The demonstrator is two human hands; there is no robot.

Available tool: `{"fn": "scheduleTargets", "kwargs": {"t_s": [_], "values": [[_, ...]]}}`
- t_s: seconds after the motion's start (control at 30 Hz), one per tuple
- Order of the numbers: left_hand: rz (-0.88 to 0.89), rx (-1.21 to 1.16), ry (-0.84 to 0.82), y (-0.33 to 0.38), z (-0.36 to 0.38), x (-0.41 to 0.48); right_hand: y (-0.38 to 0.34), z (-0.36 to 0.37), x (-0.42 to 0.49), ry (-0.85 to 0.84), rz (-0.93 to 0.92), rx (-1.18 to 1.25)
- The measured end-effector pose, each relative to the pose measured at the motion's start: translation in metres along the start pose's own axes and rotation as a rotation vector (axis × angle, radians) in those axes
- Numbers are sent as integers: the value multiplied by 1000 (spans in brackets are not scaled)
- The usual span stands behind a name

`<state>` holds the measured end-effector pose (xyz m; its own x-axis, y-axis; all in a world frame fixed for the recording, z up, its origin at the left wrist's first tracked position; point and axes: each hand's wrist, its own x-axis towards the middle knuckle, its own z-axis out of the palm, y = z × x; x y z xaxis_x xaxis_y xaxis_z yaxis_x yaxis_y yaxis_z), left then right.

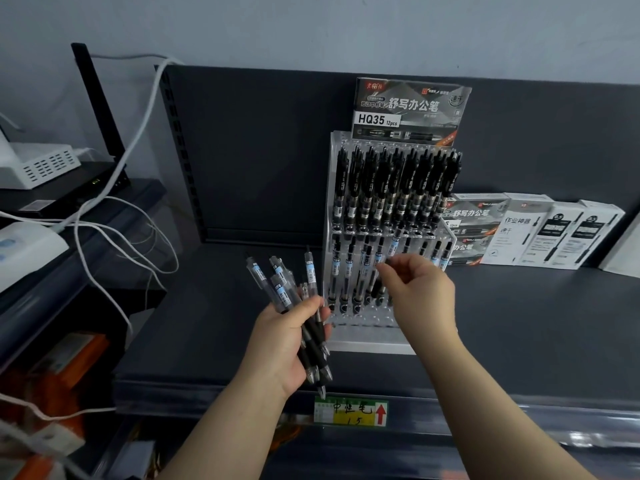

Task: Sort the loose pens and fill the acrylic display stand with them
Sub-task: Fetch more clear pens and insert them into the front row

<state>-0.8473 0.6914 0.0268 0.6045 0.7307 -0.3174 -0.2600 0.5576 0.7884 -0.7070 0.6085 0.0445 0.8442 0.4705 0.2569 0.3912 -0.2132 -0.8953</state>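
A clear acrylic display stand (363, 342) sits on a dark shelf. Its upper tier is packed with black pens (394, 181), and the lower tier holds several clear-barrelled pens (349, 271). My left hand (284, 344) grips a bunch of several clear pens with black grips (294, 296), fanned out with their tips pointing down. In front of the lower tier, my right hand (419, 289) pinches a single pen (393, 245) between thumb and fingers, held upright at the row of holes.
An HQ35 pen box (408, 110) stands on top of the stand. More pen boxes (540, 233) line the shelf to the right. White cables (114, 209) and devices crowd the left side. A yellow price label (349, 410) is on the shelf edge.
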Motion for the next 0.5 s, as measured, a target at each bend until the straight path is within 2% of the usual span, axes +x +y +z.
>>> {"fn": "scheduleTargets", "kwargs": {"t_s": [0.23,0.5], "values": [[10,-17,3,-1,-1,-2,5,1,1,-2,-31,-126],[21,-14,-2,-3,-3,-6,20,12,-2,-114,-68,-318]]}}
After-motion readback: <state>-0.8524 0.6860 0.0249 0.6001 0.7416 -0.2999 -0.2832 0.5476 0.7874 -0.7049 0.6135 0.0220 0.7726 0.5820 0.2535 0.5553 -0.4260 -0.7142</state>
